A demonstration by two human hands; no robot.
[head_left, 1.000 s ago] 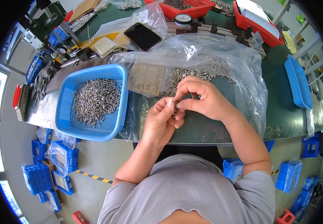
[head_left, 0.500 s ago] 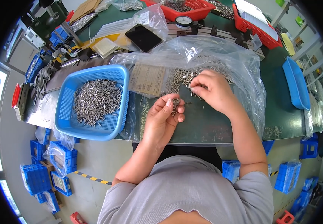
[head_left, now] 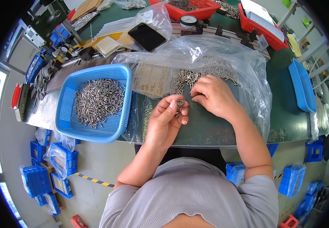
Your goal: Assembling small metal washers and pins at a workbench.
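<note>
My left hand (head_left: 164, 121) is closed around a small round metal ring (head_left: 180, 102), held upright between thumb and fingers. Other tiny metal pieces show below the ring, partly hidden by the fingers. Just to its right, my right hand (head_left: 217, 98) has thumb and fingertips pinched together; what they hold, if anything, is too small to make out. A thin sliver of metal shows between the hands. Behind them, a heap of short metal pins (head_left: 188, 77) lies on and under a clear plastic bag (head_left: 258, 81). A blue basket (head_left: 62, 114) at left holds many similar metal pins (head_left: 97, 102).
A brown written card (head_left: 149, 79) lies under plastic beside the basket. Farther back are a black phone (head_left: 147, 37), a dial gauge (head_left: 188, 21) on a rail, and red baskets (head_left: 261, 29). A blue tray (head_left: 302, 85) sits at the right edge of the green table (head_left: 225, 131).
My right hand has moved from the pin heap slightly left and nearer, closer to the left hand. The left hand stays in place with the ring.
</note>
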